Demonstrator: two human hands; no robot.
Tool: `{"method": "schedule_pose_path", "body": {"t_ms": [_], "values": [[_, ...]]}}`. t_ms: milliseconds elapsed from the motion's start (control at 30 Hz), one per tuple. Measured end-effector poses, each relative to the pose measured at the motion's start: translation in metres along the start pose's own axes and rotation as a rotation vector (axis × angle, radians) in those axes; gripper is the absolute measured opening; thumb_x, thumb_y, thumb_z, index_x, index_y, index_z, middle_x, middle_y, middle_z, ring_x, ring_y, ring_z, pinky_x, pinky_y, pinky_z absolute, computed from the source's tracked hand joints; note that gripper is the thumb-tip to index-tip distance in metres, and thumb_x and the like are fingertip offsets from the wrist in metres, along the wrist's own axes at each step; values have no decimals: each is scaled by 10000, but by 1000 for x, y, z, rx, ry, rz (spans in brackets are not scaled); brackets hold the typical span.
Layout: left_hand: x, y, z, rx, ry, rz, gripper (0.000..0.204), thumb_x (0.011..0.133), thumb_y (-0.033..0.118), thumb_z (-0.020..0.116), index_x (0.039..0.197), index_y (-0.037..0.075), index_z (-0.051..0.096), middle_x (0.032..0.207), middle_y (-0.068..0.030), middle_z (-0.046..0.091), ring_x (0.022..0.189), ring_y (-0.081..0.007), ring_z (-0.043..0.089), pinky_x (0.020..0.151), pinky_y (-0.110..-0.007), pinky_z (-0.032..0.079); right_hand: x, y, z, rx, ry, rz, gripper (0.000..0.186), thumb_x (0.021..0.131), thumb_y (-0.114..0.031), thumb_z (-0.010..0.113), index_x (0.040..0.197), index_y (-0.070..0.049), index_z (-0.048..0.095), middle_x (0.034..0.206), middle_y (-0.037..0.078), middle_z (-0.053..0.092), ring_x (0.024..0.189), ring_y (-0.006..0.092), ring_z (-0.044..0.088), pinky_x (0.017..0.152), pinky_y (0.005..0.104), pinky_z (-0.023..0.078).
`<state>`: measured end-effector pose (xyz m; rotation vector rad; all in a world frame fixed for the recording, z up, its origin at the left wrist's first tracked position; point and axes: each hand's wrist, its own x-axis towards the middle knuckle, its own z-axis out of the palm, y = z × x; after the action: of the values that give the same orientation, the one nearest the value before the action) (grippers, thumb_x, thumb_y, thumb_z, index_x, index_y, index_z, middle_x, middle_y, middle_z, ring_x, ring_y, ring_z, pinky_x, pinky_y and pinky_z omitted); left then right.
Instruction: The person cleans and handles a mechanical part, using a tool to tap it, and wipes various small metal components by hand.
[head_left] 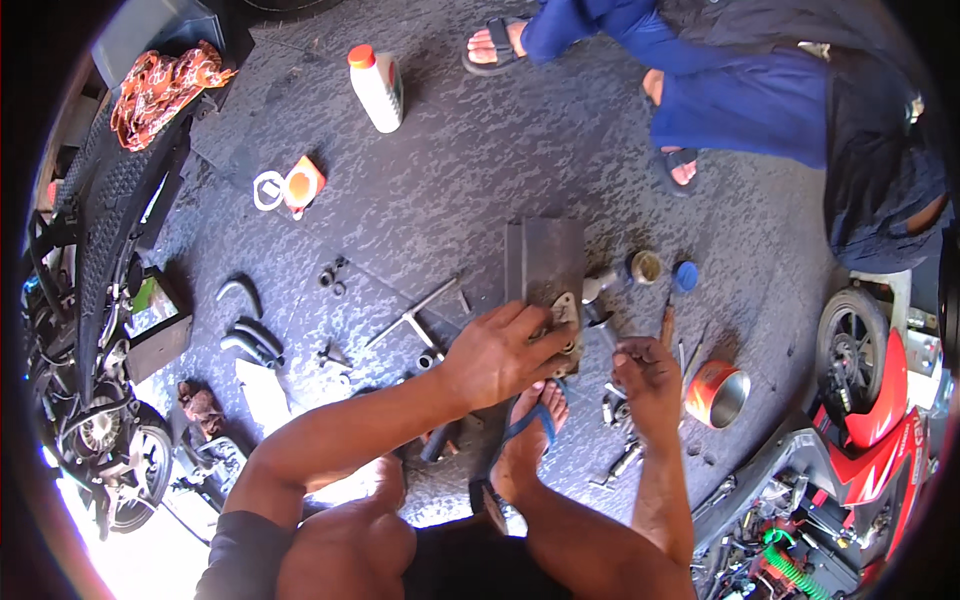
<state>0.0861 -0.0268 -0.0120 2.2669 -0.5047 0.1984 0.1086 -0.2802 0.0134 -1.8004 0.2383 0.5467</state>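
Note:
My left hand (508,348) is closed around a small flat metal part with holes (565,308). That part lies at the near end of a dark, long block (545,250), just beyond my sandalled foot. To the right of it, my right hand (648,378) is closed on a grey metal tool (604,332), whose shaft points up and left toward the block. The tool's exact kind is unclear, since fingers hide part of it. A shiny metal piece (598,284) shows beyond the tool, beside a small open tin (645,266).
A blue cap (685,275) and an orange can (717,394) stand right; a T-handle wrench (412,316) lies left. Farther off are a white bottle (377,90) and an orange funnel-like container (303,185). Motorcycles (880,440) flank both sides. Another person's sandalled foot (678,170) is beyond.

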Motion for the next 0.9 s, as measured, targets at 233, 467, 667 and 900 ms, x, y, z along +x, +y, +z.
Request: {"method": "schedule_pose_path", "body": {"t_ms": [233, 467, 667, 900], "values": [[3, 1, 9, -297, -46, -246, 410, 802, 271, 756, 1184, 141, 686, 1061, -131, 591, 1013, -335, 608, 861, -436, 530, -32, 61, 70, -601, -769, -36, 452, 942, -446, 614, 864, -8, 694, 726, 216, 670, 700, 387, 669, 717, 442, 515], [-2, 6, 3, -256, -78, -271, 440, 807, 214, 785, 1220, 101, 681, 1139, -181, 609, 1033, -376, 627, 874, -448, 522, -25, 165, 162, -739, -471, -656, 408, 956, -458, 569, 1013, -73, 690, 760, 216, 675, 650, 394, 676, 590, 499, 523], [-4, 1, 14, -227, -45, -217, 468, 802, 232, 790, 1241, 116, 676, 1133, -170, 616, 1037, -365, 617, 879, -444, 517, -16, 203, 180, -793, -446, -590, 336, 923, -379, 620, 1095, -94, 665, 874, 211, 690, 749, 396, 697, 666, 512, 539], [-3, -6, 10, -250, -82, -153, 488, 798, 268, 789, 1253, 135, 673, 1127, -147, 603, 1081, -346, 588, 915, -440, 499, -56, 18, 72, -957, -685, -176, 366, 898, -338, 658, 1091, -27, 628, 883, 254, 688, 846, 425, 687, 728, 530, 529]]}}
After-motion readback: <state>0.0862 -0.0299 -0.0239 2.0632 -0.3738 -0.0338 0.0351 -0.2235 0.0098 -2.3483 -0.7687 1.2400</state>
